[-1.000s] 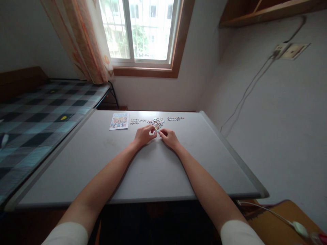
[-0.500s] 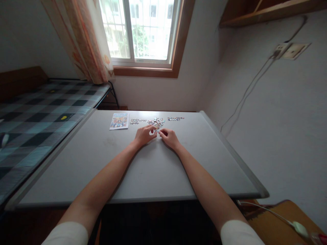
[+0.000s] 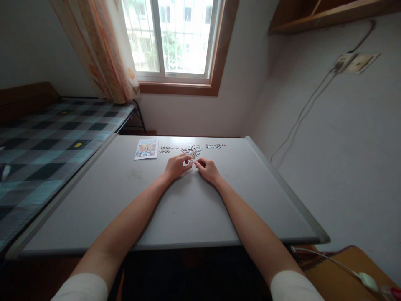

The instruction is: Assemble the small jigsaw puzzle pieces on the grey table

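Observation:
My left hand (image 3: 178,164) curls at the front of a heap of loose jigsaw pieces (image 3: 191,150), thumb and fingers pinched. Facing it from the right, my right hand (image 3: 207,168) is pinched as well. The fingertips of both hands almost meet, at a small pale jigsaw piece (image 3: 193,161) whose details are too small to tell. Left of the heap lies a group of joined or lined-up jigsaw pieces (image 3: 169,148); another such group (image 3: 215,146) is on the right. A colourful printed picture sheet (image 3: 146,149) rests flat farther left.
Both forearms lie across the grey-white table (image 3: 194,209). A bed with a checked cover (image 3: 69,129) stands along its left side. Beyond the far edge are a wall and a window (image 3: 184,37). A cable (image 3: 297,115) hangs down the right wall.

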`<control>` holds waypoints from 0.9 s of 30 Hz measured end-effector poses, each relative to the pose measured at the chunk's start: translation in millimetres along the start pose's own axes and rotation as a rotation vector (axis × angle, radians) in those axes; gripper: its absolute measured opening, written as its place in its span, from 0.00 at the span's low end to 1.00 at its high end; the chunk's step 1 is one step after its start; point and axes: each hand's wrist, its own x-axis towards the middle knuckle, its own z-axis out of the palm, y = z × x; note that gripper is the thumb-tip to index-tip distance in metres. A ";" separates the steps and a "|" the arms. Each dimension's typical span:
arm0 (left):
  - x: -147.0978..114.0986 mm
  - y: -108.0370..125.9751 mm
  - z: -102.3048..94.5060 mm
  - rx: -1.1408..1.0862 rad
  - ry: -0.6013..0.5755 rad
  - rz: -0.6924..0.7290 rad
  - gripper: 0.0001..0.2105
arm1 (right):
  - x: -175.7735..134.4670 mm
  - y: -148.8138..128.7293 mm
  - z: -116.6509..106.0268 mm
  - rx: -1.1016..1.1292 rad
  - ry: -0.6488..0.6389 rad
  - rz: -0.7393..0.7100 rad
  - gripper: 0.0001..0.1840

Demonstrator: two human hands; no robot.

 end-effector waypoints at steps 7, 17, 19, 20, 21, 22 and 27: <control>-0.7 0.9 1.8 0.013 0.000 0.017 0.09 | 1.1 -0.5 1.3 0.077 0.069 0.023 0.13; 0.0 -1.2 0.6 -0.015 -0.033 0.057 0.13 | 2.2 3.4 2.3 0.109 0.079 0.043 0.13; 0.1 -1.5 0.9 -0.007 -0.030 0.060 0.14 | 2.5 4.3 2.8 0.112 0.077 0.040 0.13; 0.1 -1.6 1.1 -0.003 -0.030 0.063 0.14 | 2.6 4.5 2.9 0.114 0.076 0.038 0.13; 0.1 -1.7 1.3 0.000 -0.030 0.066 0.14 | 2.7 4.5 2.9 0.114 0.076 0.037 0.13; 0.1 -1.6 1.5 0.003 -0.032 0.067 0.14 | 2.6 4.5 2.9 0.115 0.076 0.037 0.13; -0.3 -1.4 2.2 -0.005 -0.045 0.065 0.15 | 2.2 4.3 2.4 0.124 0.067 0.049 0.13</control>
